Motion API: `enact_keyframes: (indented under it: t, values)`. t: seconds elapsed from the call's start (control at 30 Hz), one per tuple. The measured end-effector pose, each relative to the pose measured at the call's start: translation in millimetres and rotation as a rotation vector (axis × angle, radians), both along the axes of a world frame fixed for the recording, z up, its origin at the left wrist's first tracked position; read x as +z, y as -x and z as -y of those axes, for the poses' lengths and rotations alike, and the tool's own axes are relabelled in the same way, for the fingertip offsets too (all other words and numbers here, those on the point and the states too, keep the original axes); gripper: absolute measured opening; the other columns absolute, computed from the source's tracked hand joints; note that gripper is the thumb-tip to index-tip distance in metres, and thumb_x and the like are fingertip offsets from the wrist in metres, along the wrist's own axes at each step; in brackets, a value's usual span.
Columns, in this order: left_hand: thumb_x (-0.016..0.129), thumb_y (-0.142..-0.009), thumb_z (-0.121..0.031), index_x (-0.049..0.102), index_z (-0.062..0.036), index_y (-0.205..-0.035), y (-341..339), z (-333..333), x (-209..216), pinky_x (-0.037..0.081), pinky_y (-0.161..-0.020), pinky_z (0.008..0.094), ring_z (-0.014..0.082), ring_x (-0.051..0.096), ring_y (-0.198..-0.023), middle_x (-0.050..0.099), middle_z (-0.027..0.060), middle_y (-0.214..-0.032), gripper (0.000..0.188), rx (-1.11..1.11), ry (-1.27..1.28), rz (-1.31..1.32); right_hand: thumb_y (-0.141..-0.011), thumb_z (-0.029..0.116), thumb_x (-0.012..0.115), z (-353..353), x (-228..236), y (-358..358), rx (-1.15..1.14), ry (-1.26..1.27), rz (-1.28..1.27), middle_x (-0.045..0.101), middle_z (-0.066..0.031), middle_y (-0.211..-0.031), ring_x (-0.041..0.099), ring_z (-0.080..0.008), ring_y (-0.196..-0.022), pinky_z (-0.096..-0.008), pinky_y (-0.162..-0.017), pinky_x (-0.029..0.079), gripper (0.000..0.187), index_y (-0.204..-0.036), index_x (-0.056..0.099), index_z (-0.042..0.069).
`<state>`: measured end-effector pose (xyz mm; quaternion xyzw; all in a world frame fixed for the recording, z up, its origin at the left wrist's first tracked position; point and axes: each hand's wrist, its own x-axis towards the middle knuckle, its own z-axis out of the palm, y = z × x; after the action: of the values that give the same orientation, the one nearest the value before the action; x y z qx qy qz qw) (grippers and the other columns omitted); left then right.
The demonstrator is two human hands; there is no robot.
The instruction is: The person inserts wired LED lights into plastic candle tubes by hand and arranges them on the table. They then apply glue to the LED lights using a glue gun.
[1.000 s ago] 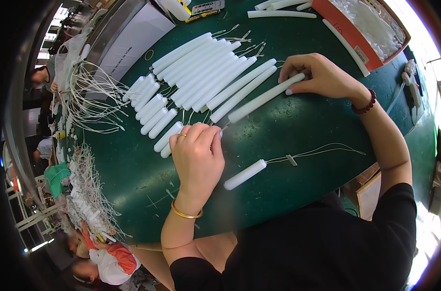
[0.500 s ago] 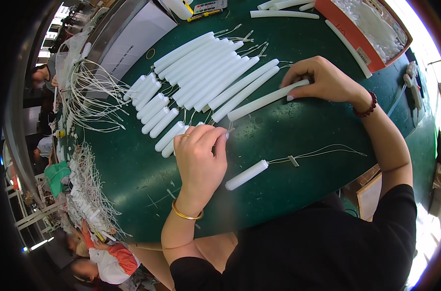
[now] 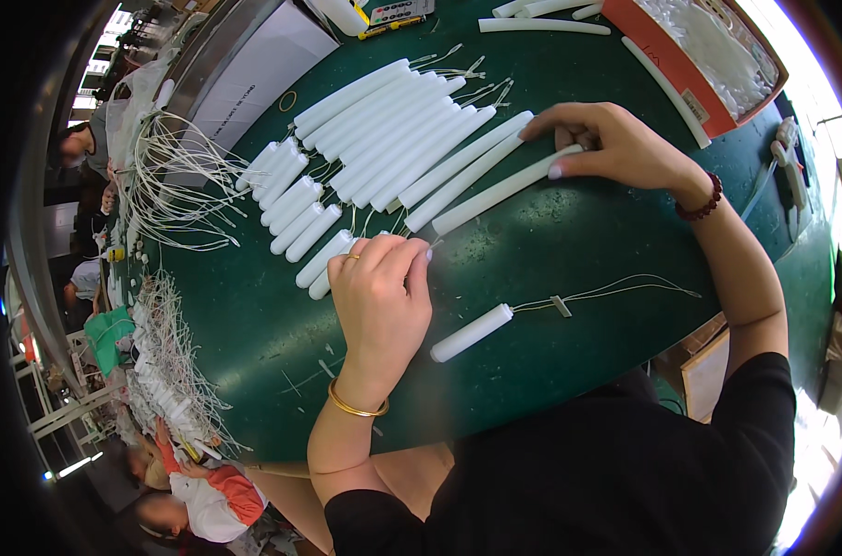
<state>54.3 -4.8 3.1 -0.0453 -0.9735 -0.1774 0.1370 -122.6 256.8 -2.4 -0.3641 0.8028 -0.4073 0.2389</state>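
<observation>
A row of long white tubes (image 3: 384,120) lies slanted on the green table, thin wires at their ends. My right hand (image 3: 615,148) has its thumb and a curled finger at the far end of the nearest long white tube (image 3: 504,193), while its index fingertip reaches the end of the neighbouring tube (image 3: 467,176). At the near end of that nearest tube, my left hand (image 3: 384,287) is closed in a pinch on a thin wire (image 3: 436,243), mostly hidden by the fingers. Short white cylinders (image 3: 300,222) lie beside the row, some partly behind my left hand.
A single short white cylinder (image 3: 472,334) with long wire leads (image 3: 615,289) lies nearer me. An orange box (image 3: 699,93) holds clear plastic bags at far right. Bundled white cables (image 3: 184,185) and a white printed box (image 3: 263,74) are at left. Other people sit beyond the left edge.
My right index finger has stretched leftward to the neighbouring tube's end. The nearest tube has shifted slightly toward the row, and my left hand has moved very little.
</observation>
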Motion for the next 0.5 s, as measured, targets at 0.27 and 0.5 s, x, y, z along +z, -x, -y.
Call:
enact_keyframes:
  t: [0.27,0.5]
  values:
    - [0.072,-0.082,-0.007,0.071,-0.0091,-0.087,-2.5,-0.1,1.7,0.035,-0.074,0.0363,0.0225,0.06,-0.08,0.066,0.0017,-0.086,0.005,0.0,0.02,0.009,-0.089,0.014,0.074,-7.3,-7.3,4.7,0.045,0.057,-0.037,0.069,-0.0071,-0.094,0.056,-0.0114,-0.072,-0.0234,-0.063,0.042,0.022,-0.109,0.073,0.005]
    - [0.072,-0.083,-0.007,0.071,-0.0081,-0.089,4.5,4.6,-1.4,0.036,-0.076,0.036,0.0223,0.061,-0.082,0.067,0.0021,-0.087,0.006,-0.011,0.035,0.027,-0.091,0.017,0.072,-3.1,-12.4,12.6,0.029,0.075,-0.017,0.068,-0.008,-0.091,0.057,-0.0135,-0.073,-0.0249,-0.065,0.045,0.02,-0.107,0.074,0.005]
